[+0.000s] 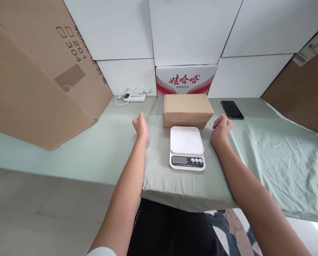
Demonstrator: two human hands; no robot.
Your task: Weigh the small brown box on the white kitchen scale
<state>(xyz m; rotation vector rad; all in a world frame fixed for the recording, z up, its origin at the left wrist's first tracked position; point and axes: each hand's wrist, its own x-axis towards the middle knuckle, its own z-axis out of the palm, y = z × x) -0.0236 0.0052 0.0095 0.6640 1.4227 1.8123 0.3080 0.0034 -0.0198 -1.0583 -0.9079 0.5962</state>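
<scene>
A plain brown cardboard box (pixel 187 110) lies on the green cloth-covered table (pixel 100 149), just behind a white digital kitchen scale (pixel 186 147) whose platform is bare. My left hand (pixel 140 126) rests on the cloth to the left of the box, fingers curled in, holding nothing. My right hand (pixel 221 128) rests to the right of the box and scale, also curled into a loose fist and empty. Neither hand touches the box.
A black phone (pixel 232 109) lies at the back right. A white power strip with cable (pixel 133 96) sits at the back left. A red and white carton (pixel 185 79) stands behind the box. Large cardboard sheets lean at left (pixel 36 74) and right (pixel 303 85).
</scene>
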